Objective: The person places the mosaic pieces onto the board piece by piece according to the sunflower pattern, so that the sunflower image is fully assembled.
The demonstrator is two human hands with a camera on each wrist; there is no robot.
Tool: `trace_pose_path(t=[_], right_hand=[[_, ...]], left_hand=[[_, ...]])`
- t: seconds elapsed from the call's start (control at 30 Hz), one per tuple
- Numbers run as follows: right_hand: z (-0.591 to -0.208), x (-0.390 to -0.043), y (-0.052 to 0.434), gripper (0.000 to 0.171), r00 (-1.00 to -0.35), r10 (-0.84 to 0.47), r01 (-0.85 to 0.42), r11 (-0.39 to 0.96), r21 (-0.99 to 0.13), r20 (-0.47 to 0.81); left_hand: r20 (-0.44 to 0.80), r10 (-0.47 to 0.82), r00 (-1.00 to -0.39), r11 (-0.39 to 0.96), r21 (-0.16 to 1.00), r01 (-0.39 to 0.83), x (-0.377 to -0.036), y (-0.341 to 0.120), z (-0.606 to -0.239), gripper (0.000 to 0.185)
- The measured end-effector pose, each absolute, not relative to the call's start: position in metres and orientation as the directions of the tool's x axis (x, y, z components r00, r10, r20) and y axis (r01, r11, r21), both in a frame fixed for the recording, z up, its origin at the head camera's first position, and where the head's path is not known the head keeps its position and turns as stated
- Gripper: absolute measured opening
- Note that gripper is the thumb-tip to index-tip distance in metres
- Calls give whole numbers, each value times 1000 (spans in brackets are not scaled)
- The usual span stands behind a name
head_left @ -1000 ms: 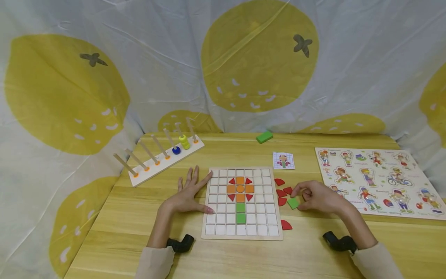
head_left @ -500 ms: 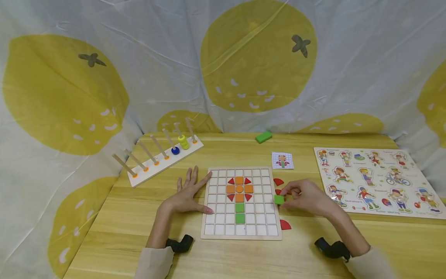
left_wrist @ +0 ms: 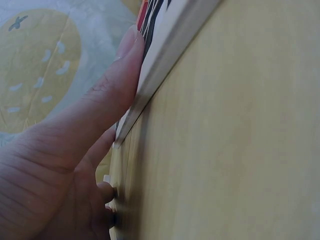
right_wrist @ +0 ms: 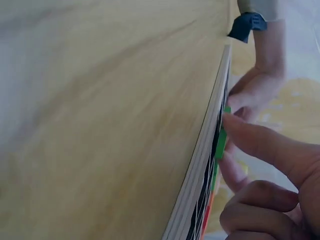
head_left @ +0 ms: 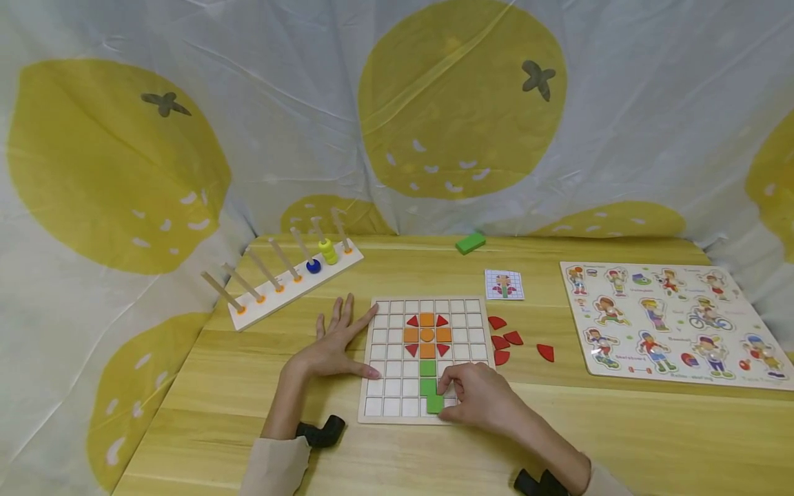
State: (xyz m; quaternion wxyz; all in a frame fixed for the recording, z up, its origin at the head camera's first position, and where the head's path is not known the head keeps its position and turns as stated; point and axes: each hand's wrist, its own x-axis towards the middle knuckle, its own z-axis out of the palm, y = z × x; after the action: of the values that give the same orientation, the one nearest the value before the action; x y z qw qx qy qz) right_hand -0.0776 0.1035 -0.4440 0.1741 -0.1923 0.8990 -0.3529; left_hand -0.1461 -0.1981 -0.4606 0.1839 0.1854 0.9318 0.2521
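A wooden grid board (head_left: 392,408) lies on the table, with orange squares, an orange circle (head_left: 427,335), red triangles (head_left: 412,350) and green squares (head_left: 428,368) set in its middle column area. My right hand (head_left: 490,399) pinches a green square tile (head_left: 435,404) between thumb and index finger. That tile sits tilted over the bottom cells, overlapping the green square above it. In the right wrist view the tile (right_wrist: 221,142) stands proud of the board. My left hand (head_left: 331,351) rests with spread, straight fingers, thumb and index touching the board's left edge.
Red quarter-circle pieces (head_left: 512,337) lie right of the board. A pattern card (head_left: 504,284) and a green block (head_left: 471,243) are behind it. A peg stand (head_left: 298,282) with blue and yellow beads stands back left. A picture puzzle board (head_left: 676,324) lies at right.
My right hand has carried the green tile left from beside the red pieces onto the board's bottom cells. One red quarter-circle now lies farther right. The left hand has stayed put.
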Motion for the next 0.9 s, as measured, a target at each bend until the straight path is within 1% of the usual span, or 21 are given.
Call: trace_pose_path(t=[0.13, 0.23, 0.47, 0.73, 0.9], right_hand=[[-446, -76, 101, 24, -872, -461, -233, 688, -688, -166], [-446, -77, 104, 25, -858, -486, -243, 667, -704, -164], [-447, -81, 107, 19, -821, -550, -275, 619, -736, -155], [-446, -81, 96, 20, -822, -557, -327, 629, -706, -116], [-447, -82, 94, 21, -809, -574, -321, 615, -720, -129]], left_hand=[[-252, 437, -863, 805, 537, 251, -146, -198, -460, 117], [-254, 436, -863, 806, 536, 250, -146, -198, -459, 117], [-255, 436, -863, 806, 536, 250, -146, -197, -457, 117], [-252, 437, -863, 806, 536, 252, -146, -197, -459, 116], [-250, 439, -863, 804, 538, 253, -146, -198, -460, 115]])
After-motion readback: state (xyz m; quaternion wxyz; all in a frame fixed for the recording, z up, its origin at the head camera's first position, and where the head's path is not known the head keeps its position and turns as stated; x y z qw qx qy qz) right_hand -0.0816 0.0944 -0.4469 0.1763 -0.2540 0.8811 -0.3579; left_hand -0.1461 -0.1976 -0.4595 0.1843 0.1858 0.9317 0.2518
